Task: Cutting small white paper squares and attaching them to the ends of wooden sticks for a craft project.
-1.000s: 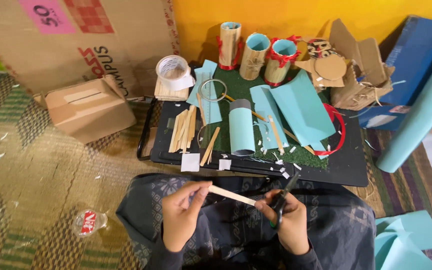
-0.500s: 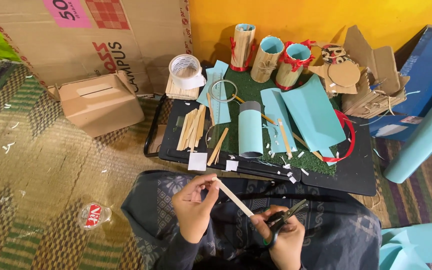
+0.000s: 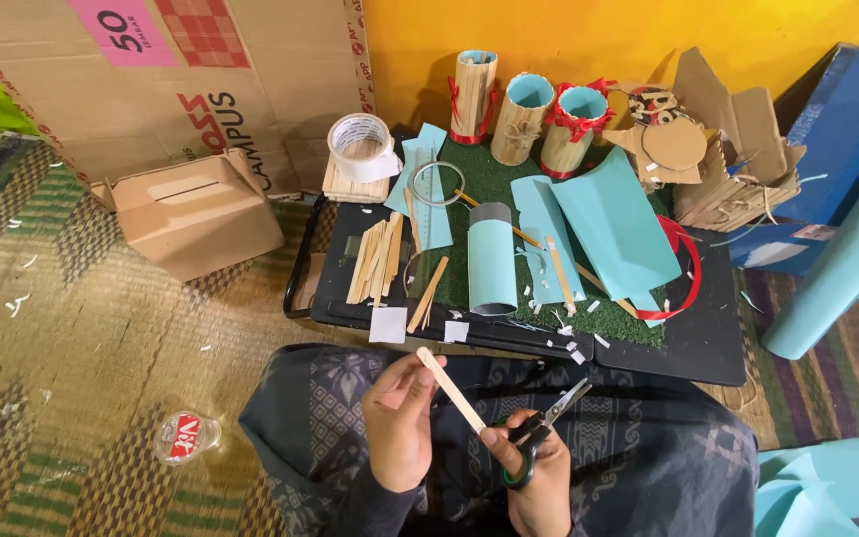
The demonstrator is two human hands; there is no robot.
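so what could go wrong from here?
The scissors in the right hand are open beside the wooden stick; the left hand pinches that stick close by, so a fingertip could get nicked. A cut-off piece may drop into the lap cloth and be hard to find.

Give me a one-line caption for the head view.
Left hand holds a wooden stick; right hand grips scissors.

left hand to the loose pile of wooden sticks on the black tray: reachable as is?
Probably yes, but not freely. The pile of wooden sticks lies on the black tray just ahead of the left hand, with nothing standing between. That hand is pinching a wooden stick though, so it would need to put that down first.
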